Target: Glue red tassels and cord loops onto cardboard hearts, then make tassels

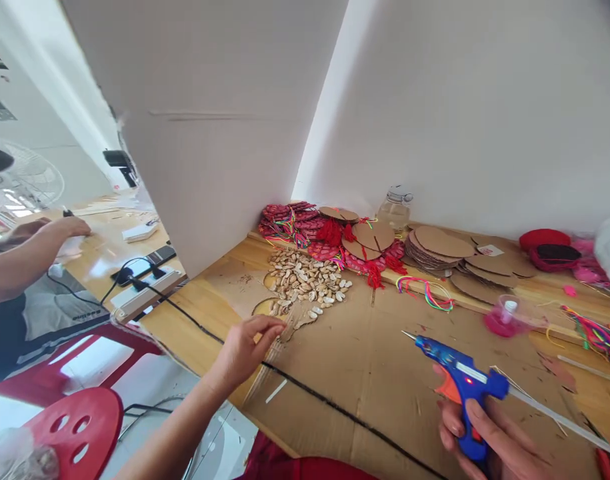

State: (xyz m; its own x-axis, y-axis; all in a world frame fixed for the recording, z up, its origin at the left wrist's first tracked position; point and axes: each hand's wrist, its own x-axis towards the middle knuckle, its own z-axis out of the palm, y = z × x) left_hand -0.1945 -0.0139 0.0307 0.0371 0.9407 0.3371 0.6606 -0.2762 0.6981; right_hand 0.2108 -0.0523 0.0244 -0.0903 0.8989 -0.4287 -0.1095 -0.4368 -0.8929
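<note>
My right hand point(489, 440) grips a blue glue gun point(459, 380) near the front right of the cardboard-covered table; its nozzle points left and a clear glue stick pokes out behind it. My left hand point(247, 350) reaches out over the cardboard, fingers pinched together at a flat cardboard piece point(279, 320) partly covered with pale shells. What the fingertips hold is hard to make out. A heap of pale shells point(307, 280) lies just beyond that hand.
Stacks of round cardboard discs point(437, 248), red tasselled pieces point(335, 233), coloured cords point(427, 293), a glass jar point(395, 207) and a pink spool point(507, 315) line the back. A black cable point(335, 403) crosses the table. Left, another person's arm point(29, 247), a power strip point(145, 290), red stools point(75, 427).
</note>
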